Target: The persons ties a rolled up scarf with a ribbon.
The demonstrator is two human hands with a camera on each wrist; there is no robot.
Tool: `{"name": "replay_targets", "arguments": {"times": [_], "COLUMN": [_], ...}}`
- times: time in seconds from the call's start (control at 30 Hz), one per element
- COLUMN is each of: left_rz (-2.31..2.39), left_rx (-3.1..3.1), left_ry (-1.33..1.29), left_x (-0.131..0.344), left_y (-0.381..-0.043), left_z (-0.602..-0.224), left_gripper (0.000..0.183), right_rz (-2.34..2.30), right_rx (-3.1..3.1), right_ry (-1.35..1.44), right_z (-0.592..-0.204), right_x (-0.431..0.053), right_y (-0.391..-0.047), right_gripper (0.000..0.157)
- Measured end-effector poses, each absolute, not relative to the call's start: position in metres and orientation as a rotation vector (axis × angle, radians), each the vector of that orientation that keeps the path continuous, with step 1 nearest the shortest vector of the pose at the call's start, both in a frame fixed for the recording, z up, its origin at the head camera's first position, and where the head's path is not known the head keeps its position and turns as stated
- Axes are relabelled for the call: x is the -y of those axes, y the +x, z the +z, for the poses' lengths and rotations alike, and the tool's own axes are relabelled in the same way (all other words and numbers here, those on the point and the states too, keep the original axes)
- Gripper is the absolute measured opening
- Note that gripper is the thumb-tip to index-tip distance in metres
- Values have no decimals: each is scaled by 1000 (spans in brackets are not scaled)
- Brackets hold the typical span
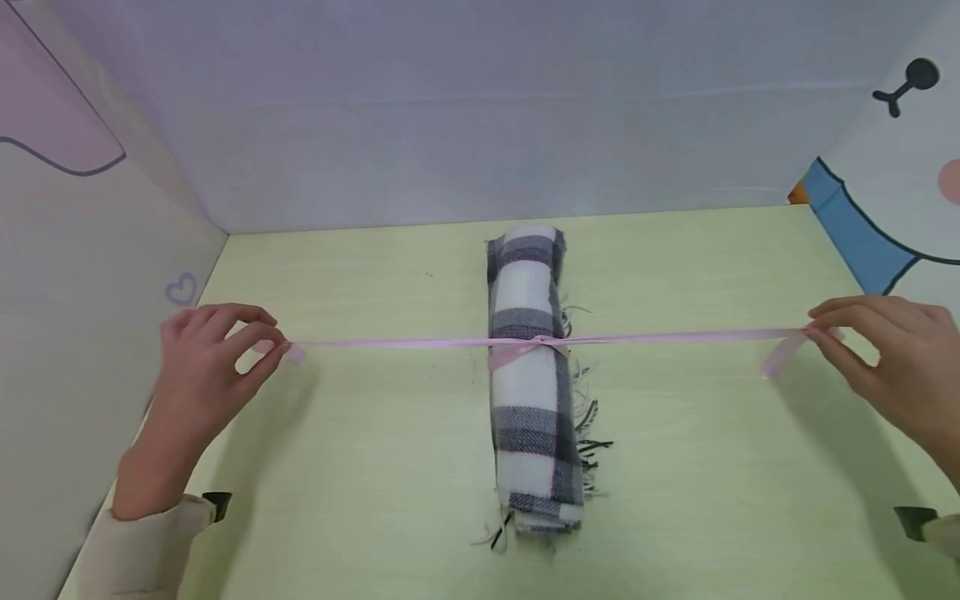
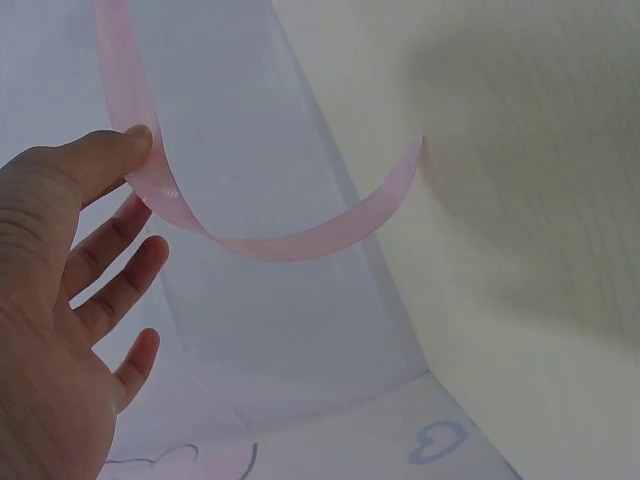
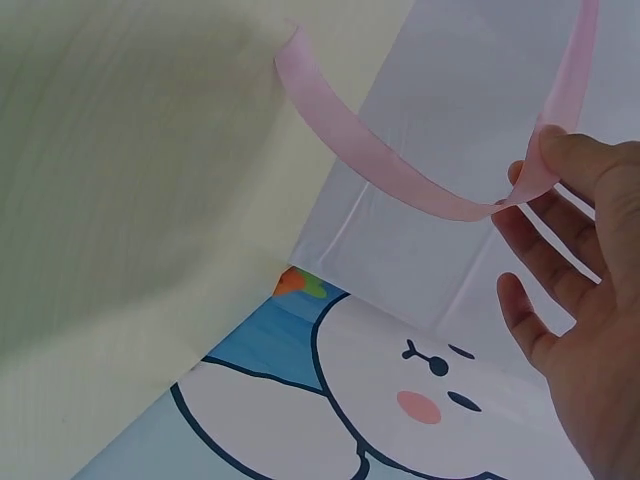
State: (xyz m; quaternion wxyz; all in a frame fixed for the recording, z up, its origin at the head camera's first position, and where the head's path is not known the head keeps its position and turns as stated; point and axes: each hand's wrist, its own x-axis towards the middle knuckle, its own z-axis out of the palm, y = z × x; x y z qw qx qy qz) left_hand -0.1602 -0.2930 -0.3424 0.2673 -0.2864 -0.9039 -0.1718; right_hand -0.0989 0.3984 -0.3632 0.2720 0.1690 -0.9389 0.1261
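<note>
A rolled plaid scarf (image 1: 528, 417) in white, grey and black lies lengthwise in the middle of the table, its fringe out along the right side. Around its middle runs a pink ribbon (image 1: 405, 342), crossed in a knot on top and drawn straight out to both sides. My left hand (image 1: 213, 358) pinches one end between thumb and forefinger, with a short tail of ribbon (image 2: 310, 240) hanging past the fingers. Far to the right, my right hand (image 1: 885, 350) pinches the other end, and its loose tail curls down in the right wrist view.
The pale yellow table (image 1: 360, 483) meets a plain grey-white backdrop (image 1: 480, 125) at its far edge. Side panels stand left and right; the right panel (image 3: 270, 420) carries a cartoon animal print.
</note>
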Motion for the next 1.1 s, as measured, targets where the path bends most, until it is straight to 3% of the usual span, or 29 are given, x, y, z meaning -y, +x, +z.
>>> {"name": "replay_targets", "arguments": {"times": [1.1], "left_rz": [-406], "left_rx": [2500], "left_ry": [-718], "left_x": [313], "left_y": [-164], "left_z": [-373], "left_gripper": [15], "right_rz": [234], "right_rx": [2490], "right_ry": [577], "right_z": [-378], "right_x": [-417], "right_y": [-110], "right_gripper": [82]}}
